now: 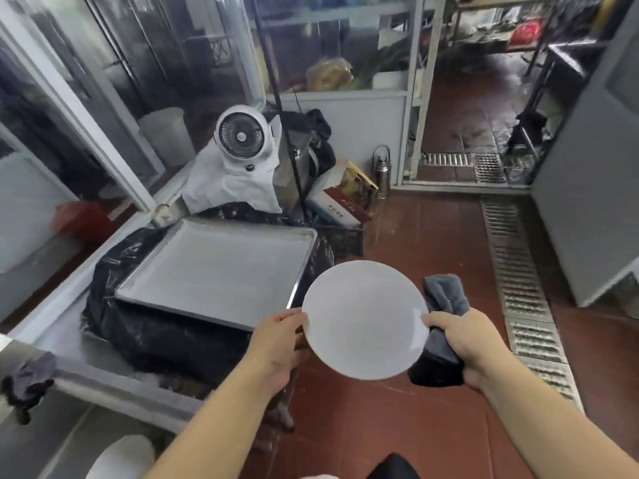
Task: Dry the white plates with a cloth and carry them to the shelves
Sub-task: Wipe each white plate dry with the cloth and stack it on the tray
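A round white plate [363, 319] is held level in front of me over the red floor. My left hand [276, 344] grips its left rim, thumb on top. My right hand [463, 344] holds the right rim together with a dark grey cloth [444, 295], which is bunched in the fist and sticks out above and below it. No shelves are recognisable in view.
An empty metal tray [214, 267] lies on a black plastic-wrapped stand to the left. Behind it stands a white fan [242, 140], boxes and a flask. A floor drain grate [518, 285] runs along the right beside a grey door. A doorway opens at the back right.
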The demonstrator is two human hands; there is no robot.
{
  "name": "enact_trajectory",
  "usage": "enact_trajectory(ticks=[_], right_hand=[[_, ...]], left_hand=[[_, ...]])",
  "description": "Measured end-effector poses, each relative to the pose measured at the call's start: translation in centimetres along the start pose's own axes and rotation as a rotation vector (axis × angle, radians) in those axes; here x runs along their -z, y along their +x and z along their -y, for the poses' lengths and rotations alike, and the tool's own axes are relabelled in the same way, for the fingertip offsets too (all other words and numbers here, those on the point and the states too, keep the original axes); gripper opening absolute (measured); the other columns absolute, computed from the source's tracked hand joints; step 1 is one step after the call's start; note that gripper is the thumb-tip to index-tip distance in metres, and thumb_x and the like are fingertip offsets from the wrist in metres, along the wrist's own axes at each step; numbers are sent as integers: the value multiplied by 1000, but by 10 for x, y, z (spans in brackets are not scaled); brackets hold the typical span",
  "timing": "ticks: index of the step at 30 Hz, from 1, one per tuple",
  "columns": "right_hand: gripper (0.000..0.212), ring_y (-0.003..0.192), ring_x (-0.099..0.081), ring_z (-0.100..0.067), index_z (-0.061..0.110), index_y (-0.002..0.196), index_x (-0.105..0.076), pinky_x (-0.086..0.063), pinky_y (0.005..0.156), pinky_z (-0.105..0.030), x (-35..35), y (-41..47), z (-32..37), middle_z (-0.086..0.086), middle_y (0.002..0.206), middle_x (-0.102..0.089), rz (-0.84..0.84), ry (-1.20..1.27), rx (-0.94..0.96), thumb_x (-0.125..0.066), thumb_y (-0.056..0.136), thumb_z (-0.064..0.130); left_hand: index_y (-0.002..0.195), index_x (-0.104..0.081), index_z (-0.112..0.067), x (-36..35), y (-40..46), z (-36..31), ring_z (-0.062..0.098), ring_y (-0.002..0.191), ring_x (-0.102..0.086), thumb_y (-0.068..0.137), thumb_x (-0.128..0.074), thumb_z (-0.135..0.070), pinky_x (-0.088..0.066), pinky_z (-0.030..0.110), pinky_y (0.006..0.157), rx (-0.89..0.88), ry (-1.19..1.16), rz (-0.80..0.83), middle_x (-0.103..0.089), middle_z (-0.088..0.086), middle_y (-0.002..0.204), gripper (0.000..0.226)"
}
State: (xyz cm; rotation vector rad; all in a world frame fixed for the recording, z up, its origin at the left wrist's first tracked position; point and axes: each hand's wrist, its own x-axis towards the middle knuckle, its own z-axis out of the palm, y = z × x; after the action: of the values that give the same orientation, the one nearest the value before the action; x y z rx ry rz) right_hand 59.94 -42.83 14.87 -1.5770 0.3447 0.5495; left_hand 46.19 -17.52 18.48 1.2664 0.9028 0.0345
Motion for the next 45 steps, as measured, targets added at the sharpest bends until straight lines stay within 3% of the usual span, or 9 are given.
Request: enact_trajectory(ticks=[7, 10, 18, 24, 27, 31, 37, 41, 45], right_hand=[[15, 74, -78, -40, 4, 103, -75, -62, 64, -44, 20, 47, 21, -20, 85, -80, -21, 70, -47, -76, 88, 2], [17, 81, -76, -49, 2, 104, -73, -58, 69, -47, 17, 76, 34, -24, 84, -78, -53, 52, -58, -77, 88, 4], [23, 77, -78, -41, 9, 107, -74, -62, 74, -47, -23, 173, 98, -18, 85, -80, -93, -48, -35, -81, 86, 5], [26, 64, -78, -28, 14, 102, -73, -58, 51, -31, -84, 236, 140, -6, 78, -81, -36, -158, -39, -83, 82, 1], [25, 61, -77, -26, 14, 99, -73, -56, 45, -29, -116, 265, 154, -4, 74, -80, 8, -221, -51, -83, 81, 1], [28, 73, -78, -35, 14, 102, -71, -65, 69, -46, -164, 306, 175, -9, 86, -80, 103, -375, -54, -86, 80, 6], [49, 81, -75, -32, 10, 123, -63, -56, 60, -36, -252, 372, 199, -13, 106, -76, 349, -564, -32, -89, 81, 16], [32, 82, -75, -32, 18, 101, -65, -63, 75, -47, -307, 401, 209, -7, 98, -74, 518, -676, 3, -89, 80, 18], [26, 67, -75, -27, 21, 89, -64, -57, 53, -33, -355, 415, 209, -4, 84, -75, 679, -795, 19, -86, 80, 11]], left_hand=[[109, -71, -16, -48, 50, -20, 23, 81, -80, 102, -61, -10, -64, 37, 67, 4, -4, -6, -82, 7, 96, 14], [107, -71, -17, -61, 85, -34, 21, 78, -80, 101, -61, -10, -63, 34, 64, 6, -13, 5, -83, 5, 94, 13], [112, -73, -18, -78, 199, -79, 23, 83, -80, 100, -60, -12, -62, 35, 67, 49, -83, 72, -82, 8, 100, 19], [110, -76, -12, -55, 267, -116, 17, 73, -75, 96, -61, -6, -61, 33, 65, 86, -98, 26, -81, 8, 95, 22], [100, -78, -13, -42, 288, -125, 19, 74, -73, 95, -60, -3, -62, 33, 66, 112, -119, -38, -80, 7, 93, 22], [87, -83, -17, -22, 305, -136, 21, 78, -74, 94, -60, -3, -65, 39, 76, 136, -166, -128, -80, 5, 91, 27], [109, -75, -15, 9, 327, -148, 15, 73, -78, 96, -61, -3, -62, 29, 61, 126, -334, -406, -82, 4, 95, 23], [111, -73, -16, 17, 332, -150, 15, 70, -77, 98, -61, -5, -67, 41, 72, 138, -443, -590, -82, 1, 88, 20], [111, -71, -15, 18, 324, -136, 15, 66, -75, 99, -57, -4, -62, 31, 59, 149, -573, -732, -81, 3, 84, 21]])
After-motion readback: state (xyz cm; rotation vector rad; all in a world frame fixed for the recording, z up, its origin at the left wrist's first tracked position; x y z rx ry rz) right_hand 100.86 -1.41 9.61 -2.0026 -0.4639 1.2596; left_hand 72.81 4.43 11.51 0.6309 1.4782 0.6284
